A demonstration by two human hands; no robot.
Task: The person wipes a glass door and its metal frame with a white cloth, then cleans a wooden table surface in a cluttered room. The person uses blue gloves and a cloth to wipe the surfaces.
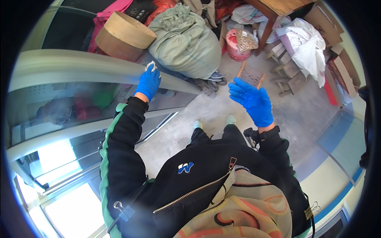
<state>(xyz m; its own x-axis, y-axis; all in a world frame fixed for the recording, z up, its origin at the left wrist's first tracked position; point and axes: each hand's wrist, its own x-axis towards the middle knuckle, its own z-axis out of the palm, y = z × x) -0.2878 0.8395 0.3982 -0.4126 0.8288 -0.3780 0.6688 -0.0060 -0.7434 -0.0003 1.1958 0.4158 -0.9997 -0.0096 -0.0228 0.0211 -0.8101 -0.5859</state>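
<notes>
My left hand, in a blue glove, has a crumpled whitish cloth at its fingertips. It is at the pale frame of a glass door or window panel on the left; how firmly the cloth presses there cannot be seen. Below that bar the glass pane shows reflections. Also gloved in blue, my right hand hovers over the floor with fingers spread and nothing in it. Just beyond it stands a small folding stool with a woven cord seat.
Ahead sits a bulging green woven sack, with shoes beside it and a round wooden hoop to its left. A pink tin, wooden stools, a white plastic bag and a table stand right.
</notes>
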